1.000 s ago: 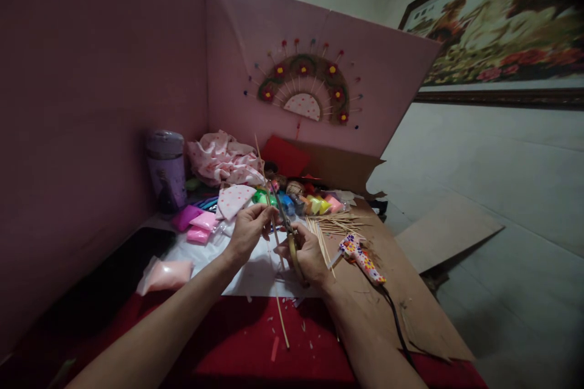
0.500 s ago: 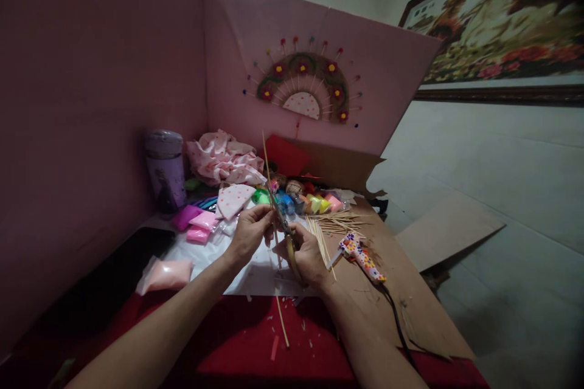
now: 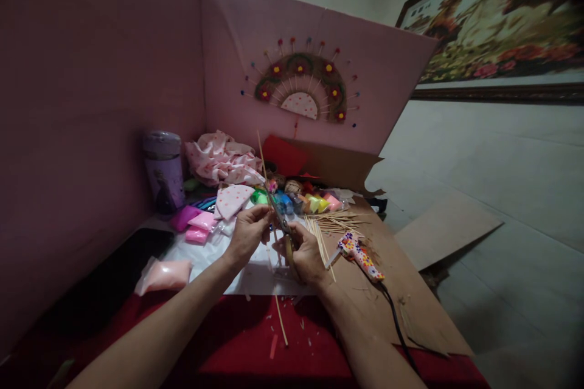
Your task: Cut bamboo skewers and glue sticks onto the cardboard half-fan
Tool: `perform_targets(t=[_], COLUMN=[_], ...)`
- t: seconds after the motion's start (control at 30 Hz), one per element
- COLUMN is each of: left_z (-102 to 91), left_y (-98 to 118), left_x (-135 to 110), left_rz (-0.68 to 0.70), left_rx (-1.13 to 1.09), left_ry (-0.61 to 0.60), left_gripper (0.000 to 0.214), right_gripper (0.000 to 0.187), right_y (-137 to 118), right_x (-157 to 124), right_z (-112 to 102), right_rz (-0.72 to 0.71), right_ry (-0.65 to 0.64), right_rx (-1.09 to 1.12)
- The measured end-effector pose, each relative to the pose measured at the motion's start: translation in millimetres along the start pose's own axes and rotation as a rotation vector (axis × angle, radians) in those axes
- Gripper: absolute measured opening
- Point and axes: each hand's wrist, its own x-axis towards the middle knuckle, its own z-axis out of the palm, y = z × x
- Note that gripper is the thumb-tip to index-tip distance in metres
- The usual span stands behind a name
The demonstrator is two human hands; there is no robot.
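Observation:
My left hand [image 3: 250, 234] pinches a long thin wooden stick [image 3: 281, 318], which stands steeply between my hands, its top end up by the cloth and its lower end over the red cloth. In my right hand [image 3: 311, 258] is a pair of scissors [image 3: 289, 249], fingers wrapped round the handles. The blades point up and away, right beside the stick near my left fingertips. Whether they touch the stick I cannot tell. Behind my right hand lies a pile of similar sticks [image 3: 335, 223] on brown cardboard.
A flower-patterned glue gun [image 3: 362, 256] with a black cord lies right of my right hand. Packets of coloured clay [image 3: 166, 273], a purple tumbler [image 3: 164, 173] and dotted cloth [image 3: 223, 158] stand left and behind. A decorated fan shape [image 3: 301, 85] hangs on the pink board.
The whole view has shifted slightly. Both hands, the stick and the scissors keep nearly the same position.

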Motion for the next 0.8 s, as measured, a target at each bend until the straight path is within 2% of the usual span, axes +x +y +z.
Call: perform_targets(t=[0.17,0.37,0.8], left_z=[1.0,0.7,2.8], left_y=[1.4,0.1,-0.5], left_x=[-0.3,-0.4,0.2], left_rz=[0.011,-0.008,-0.069], left_rx=[0.028,0.017,-0.038], left_ry=[0.046,0.044,0.110], left_gripper=[0.033,0.030,0.021], right_gripper=[0.025,0.022,0.025], right_y=[-1.2,-3.5,-6.9], right_x=[-1.0,-3.1,-5.7], right_z=[0.0,0.1,1.3], right_rz=[-0.044,-0.050,-0.067], right_ry=[-0.004,-0.011,-0.056], right_rx=[-0.063,-0.110,-0.260])
